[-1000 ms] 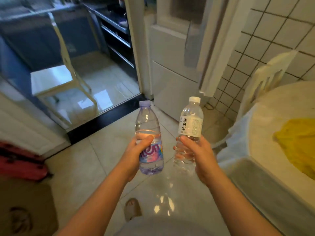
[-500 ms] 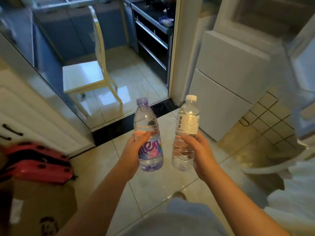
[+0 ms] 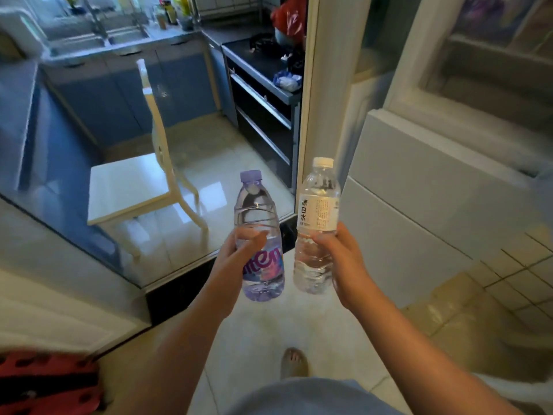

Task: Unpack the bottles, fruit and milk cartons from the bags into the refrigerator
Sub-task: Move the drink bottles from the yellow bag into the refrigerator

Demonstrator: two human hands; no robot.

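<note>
Left hand is curled round the purple-capped bottle, thumb across its front. Right hand is wrapped round the white-capped bottle. I'm holding both near upright, caps up, long axes vertical, side by side in the air, the closed white refrigerator to their right.

Your single head-worn camera looks forward and down, close over your left hand and right hand; the floor lies near, the chair far left, the refrigerator right.
</note>
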